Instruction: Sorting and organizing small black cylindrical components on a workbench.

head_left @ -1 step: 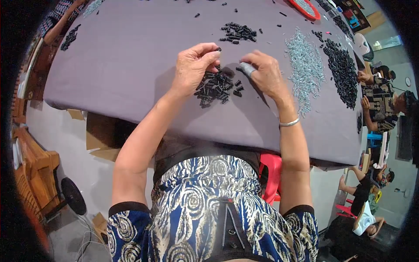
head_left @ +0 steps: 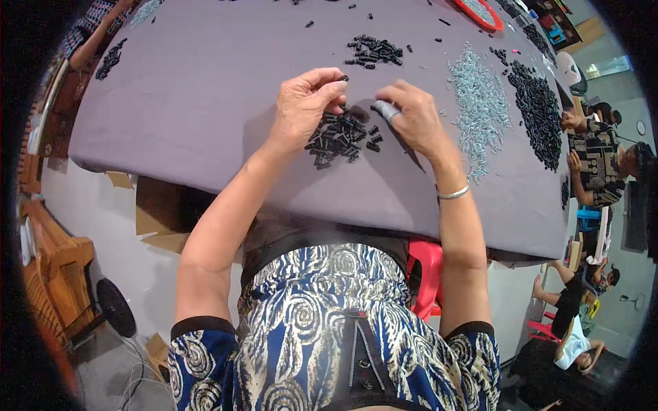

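Evidently, single black parts were being handled by hand: at the upper centre of the frame, the left hand point(head_left: 298, 106) pinched a small black piece point(head_left: 344, 79) between thumb and finger. Just right of it, the right hand point(head_left: 418, 122), a grey wrap point(head_left: 388, 111) on one digit, was curled; whether it gripped anything could not be told. A loose pile of black pieces point(head_left: 336, 142) lay below, between them. The next move seemed to call for a steady left pinch and precise right fingertips.
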A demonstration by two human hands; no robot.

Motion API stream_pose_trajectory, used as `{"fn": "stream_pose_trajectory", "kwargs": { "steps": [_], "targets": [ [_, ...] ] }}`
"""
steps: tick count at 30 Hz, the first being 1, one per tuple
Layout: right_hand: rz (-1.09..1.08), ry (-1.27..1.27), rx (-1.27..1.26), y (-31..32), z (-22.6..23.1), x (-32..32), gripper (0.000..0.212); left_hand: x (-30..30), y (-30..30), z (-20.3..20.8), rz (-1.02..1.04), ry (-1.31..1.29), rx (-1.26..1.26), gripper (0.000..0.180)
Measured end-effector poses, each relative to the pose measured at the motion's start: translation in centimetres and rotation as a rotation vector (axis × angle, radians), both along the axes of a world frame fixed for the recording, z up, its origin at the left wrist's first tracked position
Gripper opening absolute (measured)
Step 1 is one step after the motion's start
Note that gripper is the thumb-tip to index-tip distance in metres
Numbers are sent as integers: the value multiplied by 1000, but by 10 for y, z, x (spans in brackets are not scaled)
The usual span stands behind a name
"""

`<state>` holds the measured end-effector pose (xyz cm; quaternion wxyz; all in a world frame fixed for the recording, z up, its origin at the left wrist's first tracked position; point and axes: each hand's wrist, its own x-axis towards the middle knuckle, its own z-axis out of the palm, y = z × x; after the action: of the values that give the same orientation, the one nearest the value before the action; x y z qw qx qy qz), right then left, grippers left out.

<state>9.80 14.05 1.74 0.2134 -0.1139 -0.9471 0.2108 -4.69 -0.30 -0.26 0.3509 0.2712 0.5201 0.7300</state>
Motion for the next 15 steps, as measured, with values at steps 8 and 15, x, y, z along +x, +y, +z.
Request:
{"fn": "stream_pose_trajectory", "kwargs": {
  "steps": [8, 15],
  "targets": [
    [12, -168, 278, -21, 2, -4, 19, 12, -3, 5, -44, 119, -58, 19],
    [-30, -122, 182, -14, -7, 3, 22, 15, -2, 4, -70, 101, -65, 20]
  ]
}}
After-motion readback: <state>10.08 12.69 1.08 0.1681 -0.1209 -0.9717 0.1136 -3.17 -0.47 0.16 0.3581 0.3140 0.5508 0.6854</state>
